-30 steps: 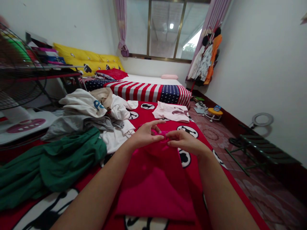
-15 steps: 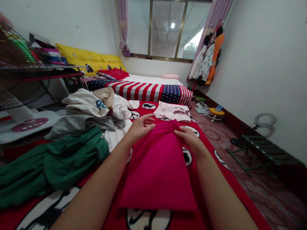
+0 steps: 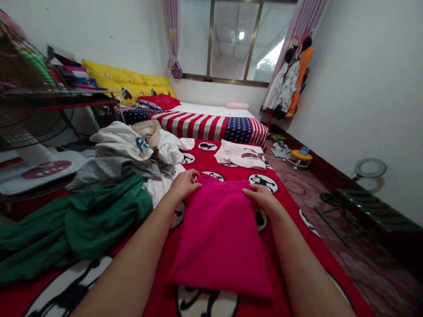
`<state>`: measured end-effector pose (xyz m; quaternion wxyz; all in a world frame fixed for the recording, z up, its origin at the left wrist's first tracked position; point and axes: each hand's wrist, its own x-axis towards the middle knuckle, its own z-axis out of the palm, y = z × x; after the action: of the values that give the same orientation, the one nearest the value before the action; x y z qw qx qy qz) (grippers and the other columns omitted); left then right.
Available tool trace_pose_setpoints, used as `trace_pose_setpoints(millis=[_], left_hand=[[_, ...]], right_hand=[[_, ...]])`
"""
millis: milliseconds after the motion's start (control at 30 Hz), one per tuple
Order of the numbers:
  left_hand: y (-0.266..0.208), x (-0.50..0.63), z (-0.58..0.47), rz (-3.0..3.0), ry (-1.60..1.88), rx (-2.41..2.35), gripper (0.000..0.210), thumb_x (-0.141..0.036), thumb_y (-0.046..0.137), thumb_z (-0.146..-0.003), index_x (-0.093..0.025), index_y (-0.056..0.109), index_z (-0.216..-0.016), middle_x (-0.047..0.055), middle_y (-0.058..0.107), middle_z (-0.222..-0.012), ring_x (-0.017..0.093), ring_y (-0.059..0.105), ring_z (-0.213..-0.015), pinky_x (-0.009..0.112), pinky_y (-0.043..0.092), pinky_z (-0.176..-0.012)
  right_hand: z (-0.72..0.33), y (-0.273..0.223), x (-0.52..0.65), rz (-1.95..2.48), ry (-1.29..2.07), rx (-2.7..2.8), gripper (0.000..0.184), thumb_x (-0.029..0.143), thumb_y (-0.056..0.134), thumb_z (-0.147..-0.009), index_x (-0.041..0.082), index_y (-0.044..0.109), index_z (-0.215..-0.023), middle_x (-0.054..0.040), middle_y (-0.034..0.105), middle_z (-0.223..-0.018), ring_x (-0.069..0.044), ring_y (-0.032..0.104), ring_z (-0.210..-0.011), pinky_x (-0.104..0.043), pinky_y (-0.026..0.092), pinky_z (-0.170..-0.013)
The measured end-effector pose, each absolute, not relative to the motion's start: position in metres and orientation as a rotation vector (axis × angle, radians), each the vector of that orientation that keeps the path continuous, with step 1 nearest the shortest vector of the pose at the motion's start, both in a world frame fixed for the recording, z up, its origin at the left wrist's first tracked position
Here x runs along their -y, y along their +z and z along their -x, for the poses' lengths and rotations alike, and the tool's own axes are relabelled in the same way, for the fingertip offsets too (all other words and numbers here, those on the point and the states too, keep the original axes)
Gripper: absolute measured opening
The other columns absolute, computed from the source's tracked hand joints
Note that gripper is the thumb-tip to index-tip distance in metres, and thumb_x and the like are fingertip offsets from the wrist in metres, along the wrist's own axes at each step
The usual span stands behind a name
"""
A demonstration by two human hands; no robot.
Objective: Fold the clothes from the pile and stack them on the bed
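A bright pink garment point(image 3: 224, 242), folded into a rough rectangle, lies in front of me on a red blanket point(image 3: 291, 259) with black-and-white round prints. My left hand point(image 3: 185, 184) pinches its far left corner between thumb and fingers. At the far right corner, my right hand point(image 3: 262, 196) grips the edge the same way. Beyond it lies a folded pale pink shirt point(image 3: 241, 154) with a dark print. To the left, a green garment point(image 3: 109, 220) sprawls beside a heap of white, grey and beige clothes point(image 3: 122, 141).
A white fan base point(image 3: 42, 169) stands at the left, near a shelf with boxes. Behind is a bed with a striped, starred cover point(image 3: 205, 127). On the tiled floor at right are a dark green folding stool point(image 3: 373, 209) and a small yellow stool point(image 3: 301, 155).
My left hand has gone from open above the cloth to pinching its far left corner. The garment's far edge has come down closer to me and spread straighter between both hands.
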<state>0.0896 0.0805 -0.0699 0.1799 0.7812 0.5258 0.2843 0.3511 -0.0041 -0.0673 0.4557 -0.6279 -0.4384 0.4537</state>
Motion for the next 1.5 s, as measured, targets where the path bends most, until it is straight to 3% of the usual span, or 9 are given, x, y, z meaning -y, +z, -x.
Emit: trace_pose_setpoints(millis=[200,400,600,800,933,1167,1333,1400,1500], left_hand=[[-0.063,-0.079,-0.102,-2.018,1.493,-1.227,0.040,-0.018,0.065,-0.076,-0.019,0.062,-0.116,-0.001,0.063,-0.075,0.015,0.061,-0.069,0.024,0.046,-0.068],[-0.099,-0.090,-0.102,-2.013,1.207,-1.459,0.042,-0.013,0.067,-0.074,-0.017,0.064,-0.116,0.002,0.068,-0.075,0.019,0.064,-0.074,0.030,0.049,-0.076],[-0.108,-0.096,-0.099,-1.901,1.322,-1.395,0.044,-0.016,0.066,-0.074,-0.016,0.064,-0.119,0.004,0.069,-0.079,0.018,0.065,-0.075,0.029,0.051,-0.076],[-0.108,-0.095,-0.102,-1.739,1.286,-1.129,0.045,-0.021,0.065,-0.074,-0.016,0.065,-0.119,0.007,0.073,-0.090,0.019,0.067,-0.081,0.029,0.054,-0.075],[-0.111,-0.096,-0.103,-1.673,1.321,-0.991,0.034,-0.013,0.059,-0.075,-0.015,0.071,-0.107,0.008,0.073,-0.103,0.019,0.068,-0.091,0.031,0.054,-0.084],[-0.091,-0.086,-0.108,-2.108,1.351,-1.405,0.031,-0.002,0.056,-0.073,-0.018,0.076,-0.091,0.009,0.068,-0.112,0.021,0.063,-0.105,0.035,0.048,-0.098],[-0.072,-0.068,-0.127,-2.432,0.818,-0.978,0.035,-0.021,0.050,-0.089,-0.018,0.065,-0.120,0.008,0.066,-0.123,0.019,0.060,-0.115,0.031,0.042,-0.104],[-0.078,-0.067,-0.128,-2.542,0.470,-0.935,0.047,-0.032,0.048,-0.092,-0.019,0.051,-0.137,0.009,0.048,-0.145,0.024,0.043,-0.134,0.039,0.032,-0.112],[-0.094,-0.072,-0.123,-2.590,0.212,-1.079,0.060,-0.045,0.040,-0.095,-0.022,0.029,-0.150,0.008,0.020,-0.159,0.028,0.012,-0.147,0.054,0.012,-0.116]], right_hand=[[-0.350,-0.090,-0.016,1.247,0.717,0.980,0.041,0.045,0.069,-0.063,0.018,0.068,-0.094,-0.0026,0.073,-0.079,-0.019,0.066,-0.071,-0.031,0.051,-0.067],[-0.361,-0.112,-0.023,1.576,0.490,1.010,0.043,0.033,0.066,-0.061,0.012,0.067,-0.098,-0.0029,0.067,-0.066,-0.021,0.062,-0.064,-0.036,0.050,-0.067],[-0.345,-0.091,-0.015,1.615,0.039,1.342,0.037,0.020,0.059,-0.070,0.011,0.066,-0.105,-0.0132,0.067,-0.101,-0.022,0.063,-0.082,-0.038,0.049,-0.082],[-0.309,-0.072,-0.004,1.415,0.026,1.810,0.017,0.014,0.058,-0.078,0.020,0.072,-0.087,-0.0053,0.073,-0.096,-0.021,0.064,-0.096,-0.037,0.046,-0.092],[-0.308,-0.077,-0.003,1.470,0.061,1.996,0.020,0.019,0.057,-0.085,0.020,0.072,-0.098,-0.0065,0.072,-0.110,-0.020,0.063,-0.105,-0.035,0.045,-0.098],[-0.319,-0.088,-0.005,2.051,0.156,2.032,0.058,0.042,0.044,-0.095,0.013,0.039,-0.145,-0.0146,0.027,-0.156,-0.033,0.019,-0.146,-0.067,0.021,-0.109],[-0.309,-0.072,-0.001,1.773,0.203,2.075,0.049,0.037,0.042,-0.096,0.020,0.045,-0.141,-0.0104,0.039,-0.151,-0.025,0.031,-0.142,-0.056,0.022,-0.114],[-0.310,-0.075,0.000,1.715,0.289,2.113,0.051,0.039,0.041,-0.096,0.022,0.042,-0.144,-0.0098,0.041,-0.150,-0.024,0.035,-0.140,-0.055,0.025,-0.113],[-0.318,-0.090,-0.002,1.800,0.301,2.216,0.057,0.044,0.042,-0.095,0.021,0.037,-0.147,-0.0088,0.029,-0.156,-0.027,0.021,-0.145,-0.060,0.017,-0.114]])
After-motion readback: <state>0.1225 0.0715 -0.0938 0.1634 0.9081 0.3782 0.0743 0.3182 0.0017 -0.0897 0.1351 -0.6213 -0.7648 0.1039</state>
